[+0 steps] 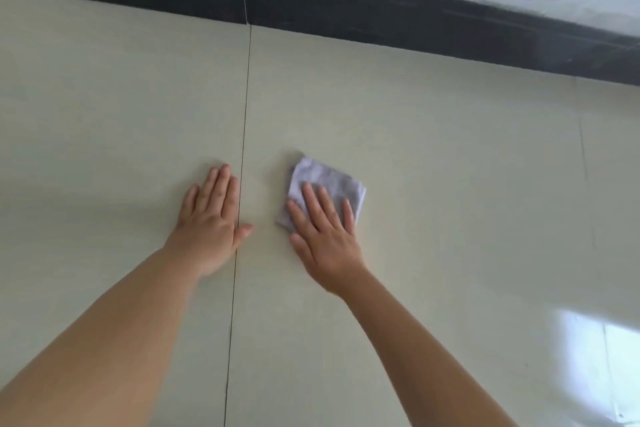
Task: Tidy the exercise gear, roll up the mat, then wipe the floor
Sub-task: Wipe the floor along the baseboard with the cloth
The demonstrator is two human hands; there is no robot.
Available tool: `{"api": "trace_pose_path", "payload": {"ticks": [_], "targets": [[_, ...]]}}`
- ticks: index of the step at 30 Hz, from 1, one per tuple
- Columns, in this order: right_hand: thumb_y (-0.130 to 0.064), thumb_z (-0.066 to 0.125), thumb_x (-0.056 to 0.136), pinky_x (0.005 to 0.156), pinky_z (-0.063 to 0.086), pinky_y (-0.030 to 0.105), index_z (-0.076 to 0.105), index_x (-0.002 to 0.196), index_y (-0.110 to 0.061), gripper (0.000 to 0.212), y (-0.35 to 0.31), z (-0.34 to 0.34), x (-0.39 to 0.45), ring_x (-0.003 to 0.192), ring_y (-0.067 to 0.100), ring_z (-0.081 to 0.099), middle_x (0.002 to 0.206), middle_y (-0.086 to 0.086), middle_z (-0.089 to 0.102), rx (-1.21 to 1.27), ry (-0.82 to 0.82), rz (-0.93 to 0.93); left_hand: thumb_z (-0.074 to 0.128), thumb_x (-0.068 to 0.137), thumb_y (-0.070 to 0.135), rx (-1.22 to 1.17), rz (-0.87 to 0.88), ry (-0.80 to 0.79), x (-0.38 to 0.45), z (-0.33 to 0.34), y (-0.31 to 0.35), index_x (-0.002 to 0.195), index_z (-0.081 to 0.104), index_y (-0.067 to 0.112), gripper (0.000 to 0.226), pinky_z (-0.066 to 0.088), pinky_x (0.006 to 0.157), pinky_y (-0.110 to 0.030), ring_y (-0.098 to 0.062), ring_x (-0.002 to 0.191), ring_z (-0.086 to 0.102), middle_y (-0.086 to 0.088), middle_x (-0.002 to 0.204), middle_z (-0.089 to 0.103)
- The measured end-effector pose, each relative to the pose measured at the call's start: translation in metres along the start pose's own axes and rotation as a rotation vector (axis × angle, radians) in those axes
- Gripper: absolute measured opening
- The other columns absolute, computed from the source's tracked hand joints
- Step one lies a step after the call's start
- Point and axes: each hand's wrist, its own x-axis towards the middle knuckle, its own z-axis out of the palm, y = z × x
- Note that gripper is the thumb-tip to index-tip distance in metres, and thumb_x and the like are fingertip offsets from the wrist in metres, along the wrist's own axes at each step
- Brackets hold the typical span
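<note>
Head view: the person is kneeling or leaning over a pale tiled floor, both arms reaching forward. The right hand is lying flat, fingers spread, pressing down on a folded pale lilac cloth just right of a dark grout line. It is not clamping the cloth, only pinning it under an open palm. The left hand is resting flat and empty on the tile, fingers apart, beside the same line, seemingly bracing the body. A black skirting band is running along the wall ahead.

No mat or exercise gear is showing, so this is likely the wiping stage. To wipe well: keep the palm over the cloth's middle so it stays folded, work in overlapping strokes toward the skirting, and shift the bracing hand off freshly wiped tile.
</note>
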Motion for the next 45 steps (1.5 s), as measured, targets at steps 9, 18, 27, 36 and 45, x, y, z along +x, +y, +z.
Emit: {"api": "trace_pose_path", "payload": {"ticks": [9,18,27,36,45], "targets": [[-0.028,0.024,0.102,0.117,-0.002,0.046,0.012,0.15,-0.02,0.05,0.15,-0.074,0.025,0.148,0.022,-0.006,0.16,0.005,-0.005,0.266,0.232,0.918,0.005,0.084,0.058,-0.022,0.003,0.002,0.003,0.007,-0.004,0.148,0.008,-0.002,0.088,-0.012,0.109,-0.031,-0.021,0.146,-0.004,-0.007,0.152,-0.013],[-0.037,0.014,0.102,0.117,-0.012,0.04,0.003,0.15,-0.027,0.05,-0.026,-0.057,0.121,0.147,0.015,-0.013,0.159,-0.004,-0.011,0.06,-0.106,0.057,0.037,0.077,0.041,0.157,0.024,-0.14,0.005,0.003,-0.006,0.113,0.06,-0.017,0.073,0.026,0.094,-0.038,-0.043,0.11,0.061,-0.032,0.123,0.059],[-0.05,-0.007,0.096,0.116,-0.009,0.026,-0.007,0.148,-0.028,0.057,0.041,0.021,-0.147,0.145,0.009,-0.017,0.155,-0.011,-0.022,0.087,-0.211,0.364,0.024,0.101,0.04,0.143,-0.094,-0.229,0.002,-0.013,0.005,0.148,-0.014,0.003,0.071,-0.007,0.119,-0.037,-0.023,0.145,-0.022,-0.013,0.155,-0.025],[-0.03,0.027,0.102,0.121,0.002,0.037,0.005,0.15,-0.015,0.055,0.057,-0.025,-0.172,0.148,0.023,-0.006,0.159,0.006,-0.007,0.211,-0.413,0.651,0.025,0.103,0.034,0.19,-0.084,-0.245,-0.01,-0.028,0.024,0.149,-0.009,-0.001,0.067,-0.004,0.12,-0.038,-0.025,0.147,-0.016,-0.015,0.157,-0.019],[-0.037,0.025,0.101,0.119,0.013,0.037,0.004,0.15,-0.016,0.058,0.052,-0.049,-0.222,0.148,0.023,-0.004,0.159,0.008,-0.004,0.013,-0.474,0.649,0.022,0.103,0.033,0.264,0.27,-0.317,-0.051,-0.009,0.095,0.15,-0.004,0.001,0.063,0.002,0.12,-0.035,-0.024,0.148,-0.011,-0.014,0.158,-0.013]]}}
